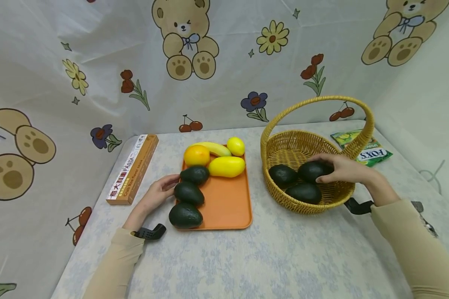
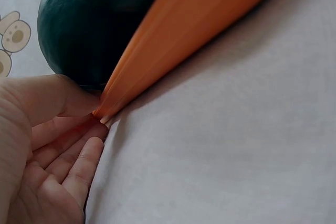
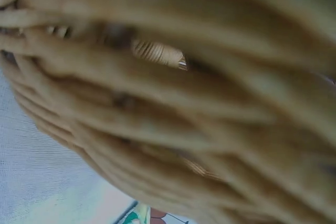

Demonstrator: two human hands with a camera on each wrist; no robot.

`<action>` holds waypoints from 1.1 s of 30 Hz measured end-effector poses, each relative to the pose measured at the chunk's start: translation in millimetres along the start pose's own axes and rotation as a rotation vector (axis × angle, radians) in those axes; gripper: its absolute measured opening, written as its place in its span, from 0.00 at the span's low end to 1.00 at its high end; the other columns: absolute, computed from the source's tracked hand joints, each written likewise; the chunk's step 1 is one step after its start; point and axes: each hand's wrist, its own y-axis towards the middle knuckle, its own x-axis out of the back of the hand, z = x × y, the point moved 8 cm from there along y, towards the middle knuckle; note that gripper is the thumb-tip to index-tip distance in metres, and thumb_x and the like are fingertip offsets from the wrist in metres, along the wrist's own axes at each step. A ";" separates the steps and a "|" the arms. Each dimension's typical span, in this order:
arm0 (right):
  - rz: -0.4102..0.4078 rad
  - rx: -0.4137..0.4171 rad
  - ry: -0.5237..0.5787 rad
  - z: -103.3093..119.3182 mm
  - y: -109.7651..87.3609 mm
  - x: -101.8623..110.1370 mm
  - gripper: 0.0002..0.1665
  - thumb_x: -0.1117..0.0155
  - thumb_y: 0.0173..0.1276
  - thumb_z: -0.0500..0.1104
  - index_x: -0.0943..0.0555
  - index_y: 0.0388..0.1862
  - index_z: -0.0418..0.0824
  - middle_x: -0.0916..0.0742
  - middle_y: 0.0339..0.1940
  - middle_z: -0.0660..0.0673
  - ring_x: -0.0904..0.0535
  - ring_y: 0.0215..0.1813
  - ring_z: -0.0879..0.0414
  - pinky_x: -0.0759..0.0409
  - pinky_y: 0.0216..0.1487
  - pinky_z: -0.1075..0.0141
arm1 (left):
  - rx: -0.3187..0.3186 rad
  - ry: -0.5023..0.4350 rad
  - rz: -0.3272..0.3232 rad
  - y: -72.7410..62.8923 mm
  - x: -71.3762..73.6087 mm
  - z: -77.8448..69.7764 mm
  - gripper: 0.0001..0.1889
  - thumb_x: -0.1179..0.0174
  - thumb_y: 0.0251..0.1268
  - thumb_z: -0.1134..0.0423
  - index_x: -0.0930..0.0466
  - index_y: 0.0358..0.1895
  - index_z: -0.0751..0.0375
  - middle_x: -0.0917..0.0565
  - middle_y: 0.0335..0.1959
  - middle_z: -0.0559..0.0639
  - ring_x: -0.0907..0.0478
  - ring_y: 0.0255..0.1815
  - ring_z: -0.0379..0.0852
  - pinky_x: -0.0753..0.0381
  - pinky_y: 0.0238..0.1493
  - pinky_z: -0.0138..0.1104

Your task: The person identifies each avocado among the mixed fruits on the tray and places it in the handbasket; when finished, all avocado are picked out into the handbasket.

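My left hand is at the left edge of the orange tray. In the left wrist view its thumb and fingers pinch the tray's rim. Along that side of the tray lie three dark green avocados, the nearest avocado in the front corner. Inside the wicker basket on the right, my right hand grips an avocado. Two more rest beside it, a left avocado and a front avocado. Basket weave fills the right wrist view and hides that hand.
At the tray's back are an orange, a banana, a lemon and a yellow mango. A pasta box lies left of the tray. Behind the basket's right side is a green FOX'S bag. The basket handle arches high.
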 end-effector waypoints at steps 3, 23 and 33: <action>0.008 0.004 -0.004 -0.3 1.0 -1.3 0.34 0.30 0.59 0.48 0.29 0.64 0.44 0.25 0.58 0.41 0.27 0.52 0.47 0.24 0.47 0.55 | 0.001 -0.005 0.002 -0.6 -0.2 1.2 0.25 0.43 0.65 0.72 0.34 0.66 0.68 0.33 0.65 0.63 0.34 0.64 0.57 0.32 0.62 0.39; 0.062 0.004 0.004 -4.8 1.8 -7.5 0.37 0.29 0.58 0.46 0.30 0.64 0.39 0.27 0.62 0.38 0.29 0.57 0.44 0.27 0.52 0.49 | 0.006 -0.017 0.010 -0.4 -2.0 1.5 0.25 0.43 0.65 0.72 0.34 0.66 0.68 0.33 0.65 0.64 0.34 0.64 0.57 0.31 0.62 0.37; 0.062 -0.003 0.035 -1.0 1.0 -5.7 0.35 0.31 0.60 0.47 0.30 0.65 0.38 0.26 0.63 0.38 0.30 0.60 0.44 0.28 0.54 0.49 | 0.014 -0.003 0.006 -0.3 -0.6 0.7 0.26 0.43 0.65 0.71 0.35 0.66 0.68 0.33 0.65 0.64 0.34 0.64 0.57 0.32 0.62 0.38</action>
